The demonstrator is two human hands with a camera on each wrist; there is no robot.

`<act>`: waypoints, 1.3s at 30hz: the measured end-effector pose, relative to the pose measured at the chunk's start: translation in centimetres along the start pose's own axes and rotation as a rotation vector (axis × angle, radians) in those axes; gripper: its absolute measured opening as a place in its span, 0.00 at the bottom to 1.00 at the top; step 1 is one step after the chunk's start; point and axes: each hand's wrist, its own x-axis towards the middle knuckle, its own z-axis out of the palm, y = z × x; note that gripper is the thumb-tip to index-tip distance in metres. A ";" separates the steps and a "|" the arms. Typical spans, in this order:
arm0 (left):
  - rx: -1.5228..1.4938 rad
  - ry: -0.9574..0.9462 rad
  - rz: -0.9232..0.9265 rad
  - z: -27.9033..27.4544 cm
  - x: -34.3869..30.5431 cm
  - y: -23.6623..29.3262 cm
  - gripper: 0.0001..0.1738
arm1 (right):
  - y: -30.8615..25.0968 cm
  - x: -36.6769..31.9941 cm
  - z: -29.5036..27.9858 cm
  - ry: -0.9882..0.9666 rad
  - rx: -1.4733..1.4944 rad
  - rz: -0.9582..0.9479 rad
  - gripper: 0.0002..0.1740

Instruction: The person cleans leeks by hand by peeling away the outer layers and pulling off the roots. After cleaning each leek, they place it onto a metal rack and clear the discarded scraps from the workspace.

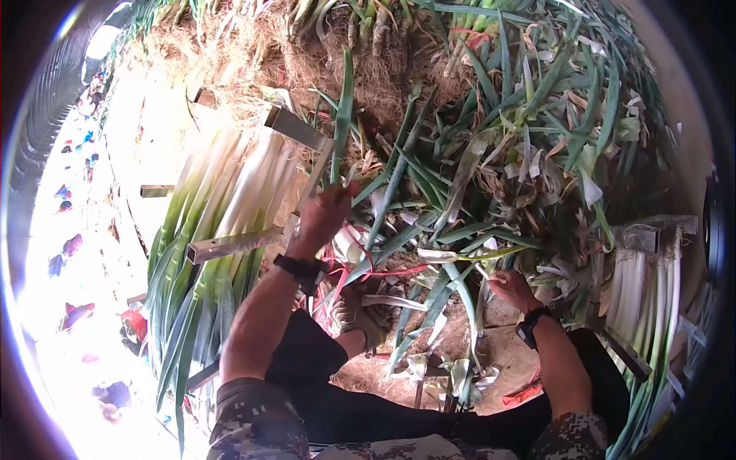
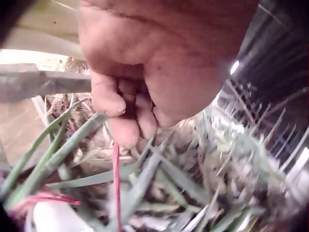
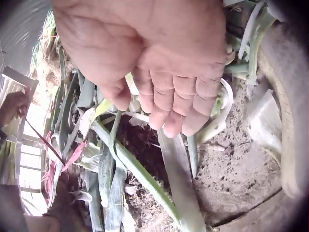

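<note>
My left hand (image 1: 322,218) is raised beside the metal frame, its fingers curled and pinching a strand of red twine (image 2: 116,186). From those fingertips the strand runs down toward a bundle of white leek stems (image 1: 350,244) by the foot. More red twine (image 1: 395,271) trails over the loose leaves. Low on the right, my right hand (image 1: 514,290) hovers over leek leaves (image 3: 140,174), its fingers loosely extended with nothing gripped. A yellowish leaf strip (image 3: 101,108) shows behind its thumb in the right wrist view.
Trimmed leeks (image 1: 230,184) lie across a metal frame (image 1: 238,244) at left; more leeks (image 1: 640,291) rest on a rack at right. Rooted, untrimmed leeks (image 1: 368,69) fill the back. A heap of stripped leaves (image 1: 537,153) spreads behind the hands. A shoe (image 1: 356,318) stands between them.
</note>
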 end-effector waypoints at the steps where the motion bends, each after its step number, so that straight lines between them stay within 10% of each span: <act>1: -0.296 -0.060 -0.150 -1.7 0.2 1.0 0.10 | 0.1 0.2 0.4 -0.007 -0.032 -0.006 0.18; 3: -0.728 -0.283 -0.274 -6.9 0.5 3.0 0.09 | 0.1 0.7 1.2 -0.025 -0.097 -0.034 0.17; 8: -0.550 -0.818 -0.278 -14.9 -4.5 2.4 0.11 | -2.1 0.1 3.7 -0.049 0.120 -0.040 0.15; 12: -0.594 -0.127 -0.490 -15.1 -7.1 -0.5 0.13 | -1.8 0.8 6.1 -0.043 0.041 -0.153 0.17; 20: -0.861 0.422 -0.371 -14.7 -9.4 -0.6 0.10 | -2.6 -1.6 6.8 -0.068 0.077 -0.130 0.19; 32: -0.123 0.551 -0.110 -11.2 -9.7 0.1 0.36 | 1.2 -0.5 7.8 -0.057 0.004 -0.179 0.17; 39: -0.531 -0.279 -0.055 -4.5 -5.9 8.6 0.24 | -0.7 -1.7 4.4 0.089 0.267 0.052 0.19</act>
